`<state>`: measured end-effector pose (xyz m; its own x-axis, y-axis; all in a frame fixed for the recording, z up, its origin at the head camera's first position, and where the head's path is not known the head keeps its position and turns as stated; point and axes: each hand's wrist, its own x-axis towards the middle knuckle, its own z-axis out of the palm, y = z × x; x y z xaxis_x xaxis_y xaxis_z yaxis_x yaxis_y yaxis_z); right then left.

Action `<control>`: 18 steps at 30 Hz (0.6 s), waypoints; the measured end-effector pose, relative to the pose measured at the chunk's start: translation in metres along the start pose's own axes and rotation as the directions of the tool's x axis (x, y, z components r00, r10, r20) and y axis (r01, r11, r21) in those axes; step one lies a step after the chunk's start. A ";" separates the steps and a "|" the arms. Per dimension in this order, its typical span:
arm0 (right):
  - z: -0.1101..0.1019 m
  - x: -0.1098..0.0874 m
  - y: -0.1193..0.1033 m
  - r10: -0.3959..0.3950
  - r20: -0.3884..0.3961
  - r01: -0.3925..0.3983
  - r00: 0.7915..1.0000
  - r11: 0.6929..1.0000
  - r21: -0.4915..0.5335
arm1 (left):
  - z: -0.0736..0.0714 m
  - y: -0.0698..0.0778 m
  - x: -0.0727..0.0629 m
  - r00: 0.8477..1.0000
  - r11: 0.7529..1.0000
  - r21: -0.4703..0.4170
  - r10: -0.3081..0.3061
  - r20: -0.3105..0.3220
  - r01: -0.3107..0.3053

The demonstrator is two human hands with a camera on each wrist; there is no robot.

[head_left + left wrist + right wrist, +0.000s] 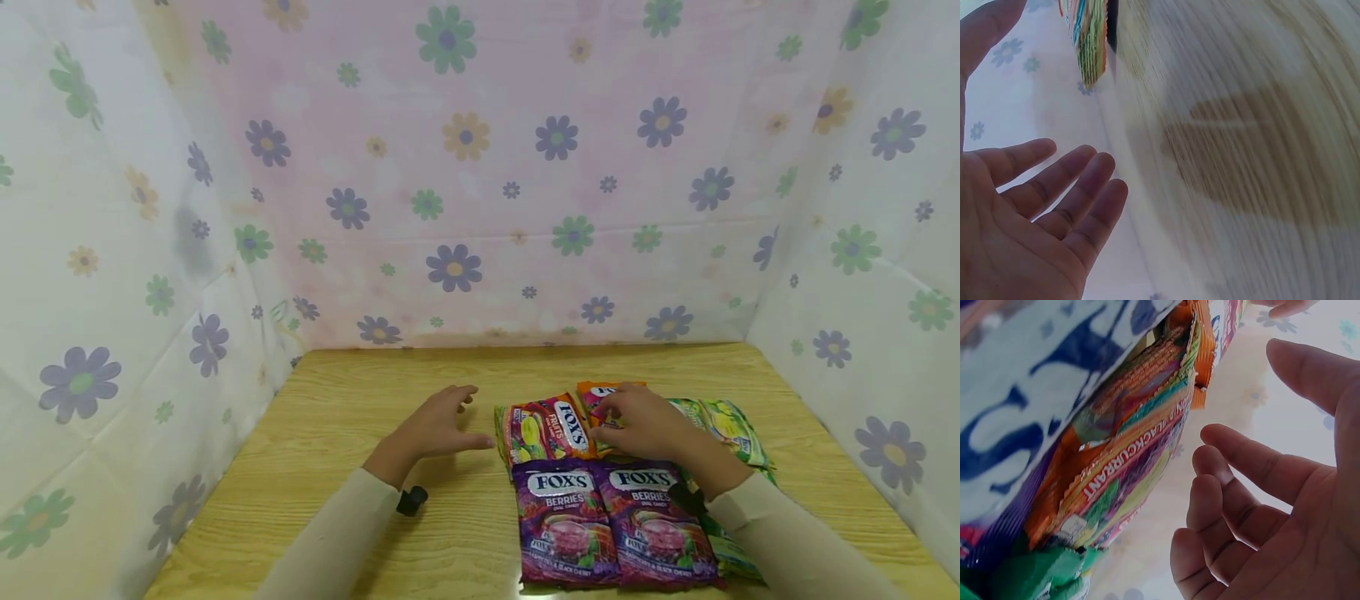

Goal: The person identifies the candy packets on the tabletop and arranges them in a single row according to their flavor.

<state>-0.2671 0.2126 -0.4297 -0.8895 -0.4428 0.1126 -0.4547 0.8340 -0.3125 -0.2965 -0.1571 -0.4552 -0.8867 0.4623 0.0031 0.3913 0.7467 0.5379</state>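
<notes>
My left hand (441,423) hovers over the table just left of an orange bag of Fox's fruits candy (542,429), thumb toward its edge, fingers spread and holding nothing. In the left wrist view its palm (1029,231) faces the bag's crimped end (1092,50). My right hand (648,423) is above a second orange Fox's bag (600,392), which it partly hides. Its fingers are loosely bent and apart from the bag (1141,437) in the right wrist view. Nearer me, two purple Fox's berries bags (566,525) lie side by side.
Green and yellow candy bags (723,425) lie at the right, partly under the right forearm. The wooden table (337,392) is enclosed by flower-printed cloth (510,167) at the back and both sides. A small black object (412,501) shows at the left wrist.
</notes>
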 end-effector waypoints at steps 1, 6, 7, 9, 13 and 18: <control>0.001 0.001 0.000 0.004 0.002 -0.004 1.000 1.000 0.000 | 0.001 0.000 0.001 1.000 1.000 -0.009 0.002 0.005 -0.002; 0.004 0.006 -0.004 0.006 0.010 -0.006 1.000 1.000 0.020 | 0.005 0.002 0.006 1.000 0.998 -0.058 0.002 0.026 -0.001; 0.005 0.007 -0.005 0.003 0.016 -0.003 1.000 1.000 0.026 | 0.006 0.003 0.008 1.000 0.998 -0.060 0.002 0.030 0.000; 0.006 0.008 -0.006 -0.001 0.033 -0.001 0.999 0.999 0.037 | 0.007 0.005 0.010 0.999 0.998 -0.067 -0.001 0.037 0.003; 0.007 0.011 -0.007 0.004 0.055 -0.006 0.998 0.999 0.041 | 0.010 0.009 0.014 0.999 0.996 -0.084 -0.002 0.053 0.007; 0.011 0.014 -0.009 0.018 0.062 -0.020 0.998 0.999 0.039 | 0.012 0.012 0.020 0.998 0.995 -0.097 0.000 0.059 0.005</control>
<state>-0.2751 0.1953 -0.4352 -0.8932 -0.4471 0.0488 -0.4344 0.8295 -0.3510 -0.3061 -0.1332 -0.4586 -0.8703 0.4903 -0.0467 0.3609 0.6994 0.6170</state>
